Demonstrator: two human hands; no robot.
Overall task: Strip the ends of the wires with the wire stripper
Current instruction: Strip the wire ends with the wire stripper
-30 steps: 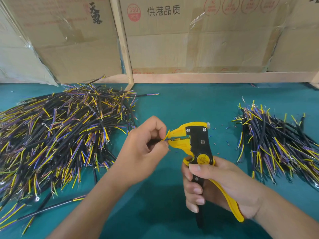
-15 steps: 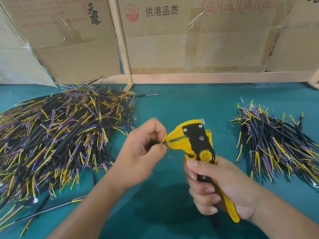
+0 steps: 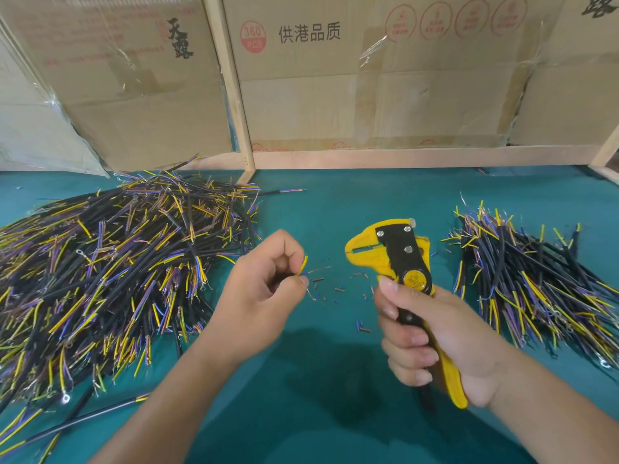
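My left hand (image 3: 261, 289) pinches a short wire (image 3: 303, 266) whose yellow end sticks up and whose thin bare strand points right. My right hand (image 3: 432, 339) grips the handles of the yellow and black wire stripper (image 3: 398, 259), which stands upright with its jaws facing left. A gap of teal table separates the wire tip from the jaws. Most of the held wire is hidden inside my left fist.
A large heap of black, yellow and purple wires (image 3: 100, 272) covers the left of the teal table (image 3: 335, 413). A smaller heap (image 3: 536, 283) lies at the right. Bits of cut insulation (image 3: 338, 289) are scattered between my hands. Cardboard boxes (image 3: 368, 78) and a wooden frame close off the back.
The wire end was inside the stripper's jaws; now it is out, with a bare strand showing. My hands have moved apart, left hand leftward and the stripper rightward.
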